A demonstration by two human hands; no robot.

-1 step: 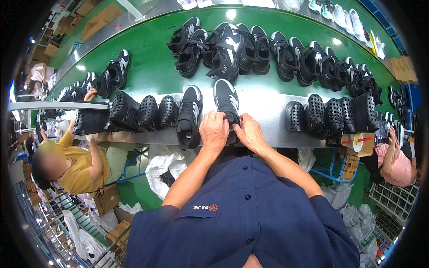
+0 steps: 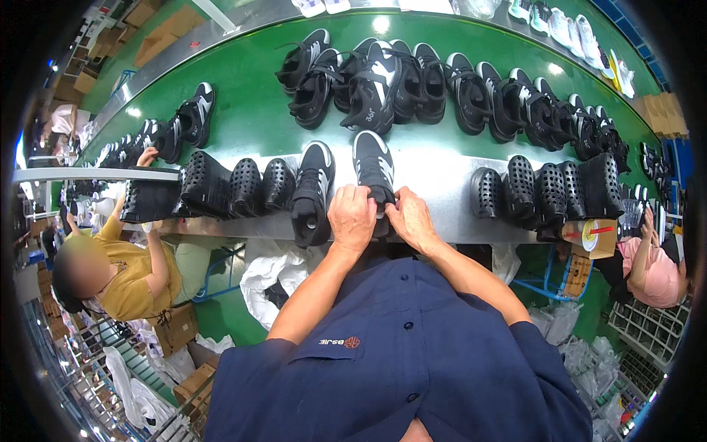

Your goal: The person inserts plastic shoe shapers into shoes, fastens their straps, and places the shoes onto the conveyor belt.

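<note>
A black sneaker with a grey-white toe and pale side panels (image 2: 373,163) lies on the metal edge in front of me, toe pointing away. My left hand (image 2: 353,217) is closed on the left side of its ankle opening. On the opposite side of the opening, my right hand (image 2: 409,219) pinches the collar with thumb and fingers. My hands partly hide the heel. Just left of my left hand sits a matching sneaker (image 2: 312,193), touched by neither hand, with something pale inside its opening.
Black perforated shoe inserts stand in rows at left (image 2: 210,180) and right (image 2: 549,188). More black sneakers (image 2: 372,85) line the green belt (image 2: 247,88). Co-workers sit at left (image 2: 140,272) and right (image 2: 655,272). An open carton (image 2: 600,239) hangs by the right edge.
</note>
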